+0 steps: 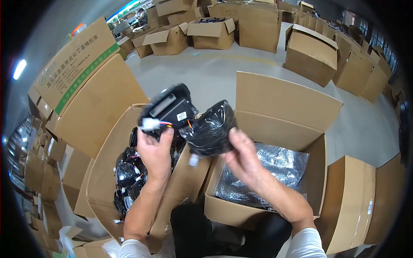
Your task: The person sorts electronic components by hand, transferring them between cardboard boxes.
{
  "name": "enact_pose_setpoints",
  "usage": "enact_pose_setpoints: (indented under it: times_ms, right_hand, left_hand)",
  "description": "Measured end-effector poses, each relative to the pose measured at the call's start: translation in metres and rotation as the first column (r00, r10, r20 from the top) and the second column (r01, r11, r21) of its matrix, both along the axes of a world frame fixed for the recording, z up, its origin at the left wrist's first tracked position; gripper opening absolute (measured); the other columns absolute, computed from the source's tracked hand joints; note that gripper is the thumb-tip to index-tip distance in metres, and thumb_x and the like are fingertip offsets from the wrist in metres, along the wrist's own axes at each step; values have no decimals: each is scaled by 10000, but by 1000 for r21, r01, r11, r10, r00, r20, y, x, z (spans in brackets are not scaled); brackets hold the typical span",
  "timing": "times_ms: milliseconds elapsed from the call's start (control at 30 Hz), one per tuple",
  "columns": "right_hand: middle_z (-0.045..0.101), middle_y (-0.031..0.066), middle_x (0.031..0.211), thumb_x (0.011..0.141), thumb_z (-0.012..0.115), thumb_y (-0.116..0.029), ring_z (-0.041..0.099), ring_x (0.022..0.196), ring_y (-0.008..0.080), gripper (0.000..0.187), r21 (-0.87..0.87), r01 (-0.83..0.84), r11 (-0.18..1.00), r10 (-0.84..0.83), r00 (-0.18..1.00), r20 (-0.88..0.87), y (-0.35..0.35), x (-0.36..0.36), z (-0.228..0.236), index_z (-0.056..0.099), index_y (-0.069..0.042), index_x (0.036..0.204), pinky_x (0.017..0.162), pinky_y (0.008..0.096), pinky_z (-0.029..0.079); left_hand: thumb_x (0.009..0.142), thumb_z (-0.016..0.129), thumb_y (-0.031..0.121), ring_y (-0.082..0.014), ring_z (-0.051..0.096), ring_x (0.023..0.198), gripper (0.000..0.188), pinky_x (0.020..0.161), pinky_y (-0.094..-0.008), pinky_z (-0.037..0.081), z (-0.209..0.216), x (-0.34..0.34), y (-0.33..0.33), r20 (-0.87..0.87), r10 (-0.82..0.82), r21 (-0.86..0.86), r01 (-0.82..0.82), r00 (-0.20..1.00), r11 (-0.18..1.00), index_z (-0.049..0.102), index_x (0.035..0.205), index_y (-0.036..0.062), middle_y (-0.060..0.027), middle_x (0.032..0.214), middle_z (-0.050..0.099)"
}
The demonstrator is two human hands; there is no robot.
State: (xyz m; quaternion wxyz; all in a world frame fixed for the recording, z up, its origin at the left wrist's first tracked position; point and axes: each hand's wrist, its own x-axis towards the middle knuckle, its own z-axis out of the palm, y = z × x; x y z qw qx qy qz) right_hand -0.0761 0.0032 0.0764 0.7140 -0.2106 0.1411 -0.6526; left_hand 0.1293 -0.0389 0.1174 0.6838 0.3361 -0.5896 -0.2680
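My left hand [155, 155] is closed round a black plastic housing [172, 112] with a white label and a slotted back. A white connector [150, 124] on coloured wires sticks out beside my left thumb. In my right hand [244, 150] is a glossy black housing [211, 131] wrapped in clear film, with a small white connector [194, 160] hanging below it. The two housings are held close together above the cartons; I cannot tell whether they touch. Under my left arm, several similar black parts [127, 174] with white connectors lie in an open carton [101, 176].
Right of centre stands an open carton [282, 118] with bubble wrap [262, 174] inside. A tall printed carton [101, 103] rises at the left. More cartons stand at the right [350, 202] and far across the grey floor [206, 71]. My knees [191, 228] are close to both open cartons.
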Motion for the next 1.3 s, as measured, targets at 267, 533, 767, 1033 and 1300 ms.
enact_pose_setpoints:
  times_ms: [267, 533, 767, 1033, 1300]
  right_hand:
    - [633, 186, 1230, 990, 617, -345, 665, 1058, 240, 531, -105, 312, 944, -328, 916, -233, -33, -150, 12, 524, 70, 1308, 904, 379, 583]
    - [662, 183, 1190, 874, 788, -264, 652, 1045, 245, 526, 477, 406, 780, -12, 771, -637, -87, -250, -298, 593, 78, 1224, 890, 372, 549]
    - [567, 276, 1332, 816, 804, -343, 556, 1227, 404, 718, -131, 392, 911, 23, -365, -931, -79, -219, -325, 514, 77, 1321, 1055, 432, 440]
    - [538, 175, 1425, 911, 683, -517, 482, 1335, 273, 763, 75, -74, 994, 104, 585, -804, -43, -163, -163, 484, 14, 1422, 1104, 421, 391]
    - [616, 87, 1245, 770, 844, -447, 626, 1126, 218, 884, -72, -220, 973, 200, 954, -224, 11, -90, -92, 412, -15, 1409, 905, 353, 558]
  left_hand:
    - [890, 724, 110, -200, 667, 961, 391, 862, -331, 530, -32, 46, -50, 408, 243, 196, -345, 880, 918, 593, 1218, -58, -147, 1113, 689]
    - [943, 675, 182, -160, 640, 1009, 461, 944, -319, 502, -31, 2, -34, 69, -117, 450, 74, 991, 890, 527, 1305, -62, -101, 1157, 656]
    - [957, 657, 203, -143, 641, 1027, 391, 912, -316, 524, -21, -19, -15, -54, -235, 546, 225, 971, 807, 544, 1266, -9, -76, 1142, 652]
    - [1063, 464, 350, -201, 643, 1101, 436, 1009, -374, 499, -59, -83, -9, -604, -310, 705, 674, 734, 221, 532, 1318, 2, -110, 1219, 658]
    - [1003, 595, 355, -191, 654, 1001, 444, 890, -303, 550, -88, -90, 14, -627, -625, 668, 734, 466, -123, 527, 1295, 28, -69, 1131, 644]
